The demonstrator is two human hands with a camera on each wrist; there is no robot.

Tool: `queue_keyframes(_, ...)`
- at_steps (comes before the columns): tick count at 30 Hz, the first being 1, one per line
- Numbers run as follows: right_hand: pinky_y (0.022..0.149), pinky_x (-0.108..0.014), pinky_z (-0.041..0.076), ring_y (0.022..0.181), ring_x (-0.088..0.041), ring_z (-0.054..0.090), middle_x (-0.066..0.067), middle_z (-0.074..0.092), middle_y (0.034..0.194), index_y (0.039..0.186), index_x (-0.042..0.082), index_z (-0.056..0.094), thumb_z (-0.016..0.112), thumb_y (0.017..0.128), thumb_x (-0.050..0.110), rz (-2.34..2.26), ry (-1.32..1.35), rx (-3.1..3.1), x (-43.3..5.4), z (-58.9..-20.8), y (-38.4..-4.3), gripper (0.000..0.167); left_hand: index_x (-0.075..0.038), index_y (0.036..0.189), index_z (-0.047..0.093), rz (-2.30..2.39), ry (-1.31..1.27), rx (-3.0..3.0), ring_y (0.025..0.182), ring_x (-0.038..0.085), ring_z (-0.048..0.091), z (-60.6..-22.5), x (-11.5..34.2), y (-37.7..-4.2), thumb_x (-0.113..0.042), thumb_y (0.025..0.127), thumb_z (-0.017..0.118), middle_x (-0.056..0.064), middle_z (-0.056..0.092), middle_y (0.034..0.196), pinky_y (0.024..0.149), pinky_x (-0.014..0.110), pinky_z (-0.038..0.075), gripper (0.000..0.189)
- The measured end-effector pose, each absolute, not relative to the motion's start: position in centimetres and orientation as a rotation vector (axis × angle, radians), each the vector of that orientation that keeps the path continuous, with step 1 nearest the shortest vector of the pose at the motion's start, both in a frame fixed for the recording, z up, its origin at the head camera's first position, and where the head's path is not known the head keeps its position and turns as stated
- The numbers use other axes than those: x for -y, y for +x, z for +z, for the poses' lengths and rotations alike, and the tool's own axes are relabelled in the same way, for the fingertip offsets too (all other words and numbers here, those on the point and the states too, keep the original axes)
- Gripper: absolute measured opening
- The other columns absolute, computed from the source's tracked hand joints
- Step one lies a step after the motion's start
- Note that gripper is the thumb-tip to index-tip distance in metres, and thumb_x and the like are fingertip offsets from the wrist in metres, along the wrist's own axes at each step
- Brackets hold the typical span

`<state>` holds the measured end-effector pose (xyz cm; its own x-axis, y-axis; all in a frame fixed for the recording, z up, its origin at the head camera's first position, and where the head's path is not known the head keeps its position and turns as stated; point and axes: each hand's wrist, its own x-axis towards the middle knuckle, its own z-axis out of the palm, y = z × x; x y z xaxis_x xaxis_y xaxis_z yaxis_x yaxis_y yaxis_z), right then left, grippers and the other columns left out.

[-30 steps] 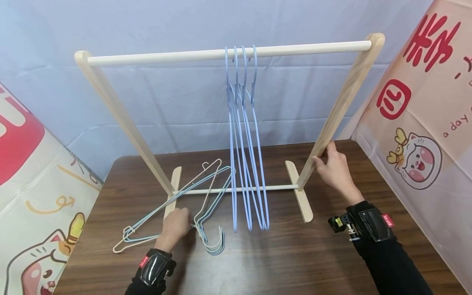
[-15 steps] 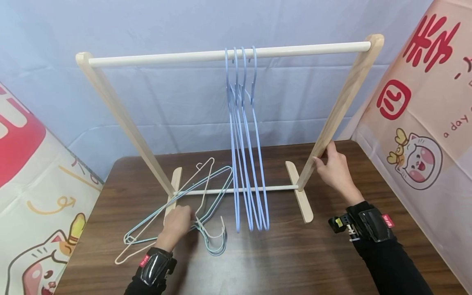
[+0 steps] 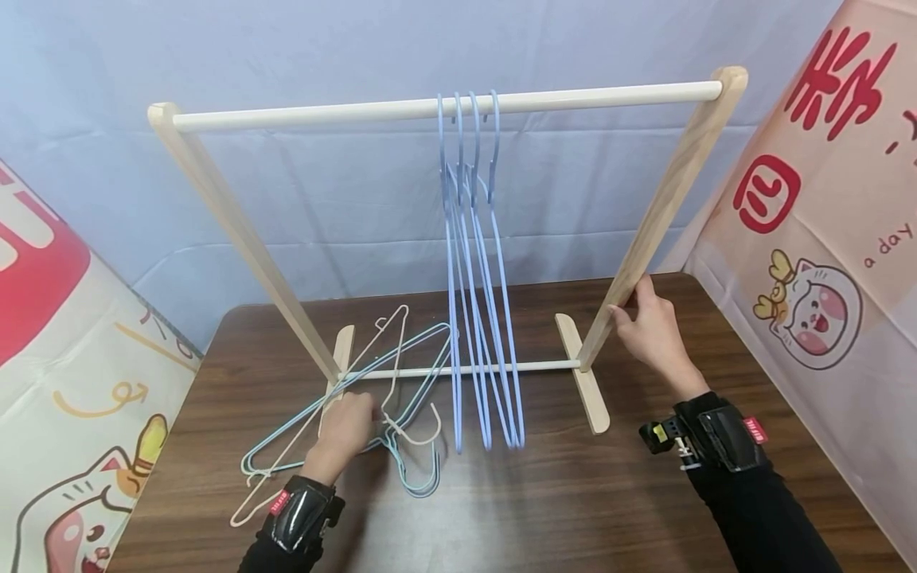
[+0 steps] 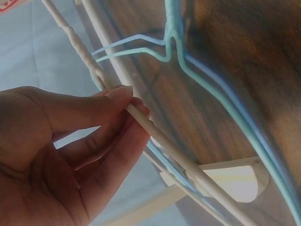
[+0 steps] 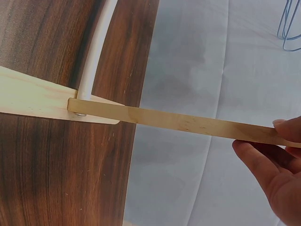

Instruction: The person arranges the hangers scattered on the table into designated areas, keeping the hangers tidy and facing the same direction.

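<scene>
Left hand (image 3: 346, 426), lower part of the head frame, left of centre: pinching the cream hanger (image 4: 175, 150), its wire caught between thumb and fingertips, seen close in the left wrist view. The wire there runs from upper left to lower right. In the head frame the same hanger lies tilted, one end above the lower bar (image 3: 540, 367), the other toward lower left, hook to the right of the hand.

Aqua and light-blue hangers (image 4: 256, 140) just beneath it, near the left post (image 3: 251, 247) and its foot; whether the cream one touches them, cannot tell.

Right hand (image 3: 655, 330), right of centre: holding the right post (image 5: 188, 123) low down, thumb on one side, fingers on the other in the right wrist view. Foot (image 3: 589, 390) of that post rests on the wood-grain worktop (image 3: 516, 509).

Upper centre: four blue hangers (image 3: 475, 175) close together on the white top bar (image 3: 322, 113). Pale blue cloth (image 3: 322, 191) behind; printed panels at both side edges, the right one showing a cartoon cat (image 3: 817, 318)
</scene>
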<state>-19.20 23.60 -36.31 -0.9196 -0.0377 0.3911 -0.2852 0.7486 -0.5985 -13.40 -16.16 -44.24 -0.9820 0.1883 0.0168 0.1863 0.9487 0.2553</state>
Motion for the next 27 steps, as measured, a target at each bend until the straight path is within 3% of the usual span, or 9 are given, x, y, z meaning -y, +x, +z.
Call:
queue_keyframes(5,0.056,-0.046,0.042,0.079,-0.046,0.057,-0.033,0.054,0.093,0.122,-0.010,0.034,0.054,0.086,-0.004,0.966,0.255,2.589,-23.6,-36.4,-19.2,0.041,-0.008,0.061,0.065,0.417,0.324,-3.111,0.050,0.018,0.050,-43.7,16.1,-13.4,0.004,0.068,0.062,0.001,0.055,0.053,0.045,0.032,0.039,0.014)
queue_keyframes(10,0.057,-0.045,0.042,0.080,-0.046,0.057,-0.034,0.054,0.094,0.121,-0.010,0.035,0.054,0.086,-0.004,0.967,0.245,2.595,-23.6,-36.3,-19.2,0.040,-0.006,0.073,0.070,0.456,0.294,-3.092,0.064,0.026,0.062,-43.0,16.2,-13.4,0.003,0.070,0.062,0.008,0.065,0.069,0.055,0.037,0.048,0.013)
queue_keyframes(17,0.057,-0.045,0.043,0.080,-0.046,0.057,-0.034,0.054,0.094,0.121,-0.011,0.034,0.054,0.086,-0.004,0.972,0.246,2.599,-23.6,-36.2,-19.2,0.041,-0.008,0.075,0.071,0.537,0.258,-3.060,0.066,0.026,0.062,-42.3,16.6,-13.7,0.005,0.067,0.060,0.007,0.066,0.071,0.055,0.036,0.049,0.019)
queue_keyframes(27,0.057,-0.045,0.043,0.081,-0.045,0.057,-0.033,0.054,0.094,0.121,-0.011,0.034,0.054,0.086,-0.005,0.977,0.250,2.599,-23.6,-36.2,-19.2,0.041,-0.007,0.081,0.072,0.633,0.210,-3.068,0.061,0.022,0.060,-41.2,17.1,-14.1,0.004,0.074,0.059,0.008,0.068,0.078,0.053,0.036,0.047,0.018)
